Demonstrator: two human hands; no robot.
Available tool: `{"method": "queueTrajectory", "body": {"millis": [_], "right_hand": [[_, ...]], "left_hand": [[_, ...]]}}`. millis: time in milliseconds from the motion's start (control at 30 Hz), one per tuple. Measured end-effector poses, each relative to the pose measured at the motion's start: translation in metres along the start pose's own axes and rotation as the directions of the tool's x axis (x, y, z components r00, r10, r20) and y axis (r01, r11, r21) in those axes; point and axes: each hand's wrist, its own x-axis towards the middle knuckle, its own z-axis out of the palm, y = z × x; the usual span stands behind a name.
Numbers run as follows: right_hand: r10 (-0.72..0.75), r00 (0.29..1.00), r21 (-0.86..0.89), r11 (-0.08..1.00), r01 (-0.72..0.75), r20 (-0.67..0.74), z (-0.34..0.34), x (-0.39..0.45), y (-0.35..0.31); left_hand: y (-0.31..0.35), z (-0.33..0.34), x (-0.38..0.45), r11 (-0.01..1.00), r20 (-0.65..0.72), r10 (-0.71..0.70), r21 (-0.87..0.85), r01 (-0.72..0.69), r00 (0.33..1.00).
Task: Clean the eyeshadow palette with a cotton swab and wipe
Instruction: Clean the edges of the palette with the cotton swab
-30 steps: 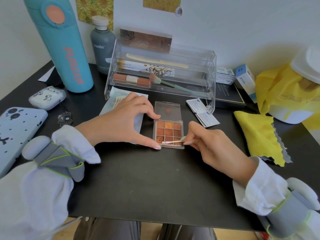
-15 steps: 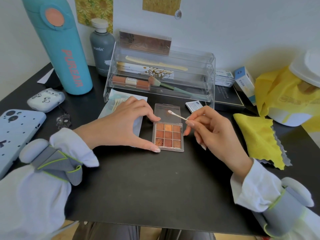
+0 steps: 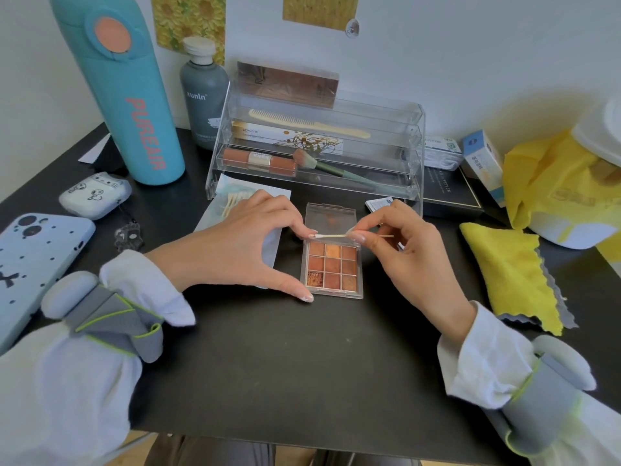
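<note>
I am working at the black counter [image 3: 302, 381], and everything I place here is placed around the eyeshadow palette [image 3: 332, 269], which is lying open near the middle with its clear lid folded flat behind the pans. Behind the palette the clear acrylic organizer [image 3: 316, 142] is standing out of my way. Off to the palette's right the yellow cloth [image 3: 510, 274] is lying flat, well apart from it. I cannot tell whether that is the wipe for the later step.

My left hand [image 3: 242, 243] is bracing the palette from its left side: thumb tip touching the near left corner, index fingertip at the far left by the hinge, the span opened wide around that edge so the case is not sliding while I am rubbing.

My right hand [image 3: 400, 250] is hovering over the palette's right side, its grip pinched closed on the cotton swab [image 3: 331, 236], thumb and index squeezing the stick near its middle. I am holding the swab level above the hinge line, its cotton tip pointing toward my left index finger, probably lining it up for the groove there.
</note>
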Motion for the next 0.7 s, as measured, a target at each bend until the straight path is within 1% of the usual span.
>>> {"method": "queueTrajectory", "body": {"millis": [167, 333, 567, 700], "right_hand": [[-0.010, 1.000, -0.008, 1.000, 0.010, 0.020, 0.000, -0.001, -0.002], [-0.034, 0.996, -0.005, 0.999, 0.035, 0.077, 0.001, -0.003, -0.001], [-0.160, 0.979, -0.105, 0.979, 0.174, 0.130, -0.003, -0.009, -0.003], [-0.197, 0.965, -0.108, 0.970, 0.218, 0.172, -0.003, -0.014, -0.004]], "left_hand": [[0.000, 0.000, 0.000, 1.000, -0.012, 0.005, 0.000, -0.005, 1.000], [0.001, 0.000, 0.000, 1.000, -0.020, 0.005, 0.000, -0.005, 1.000], [0.001, 0.000, 0.000, 1.000, -0.024, 0.004, -0.005, -0.004, 1.000], [0.001, 0.001, 0.000, 1.000, -0.028, 0.010, -0.009, -0.010, 1.000]]}}
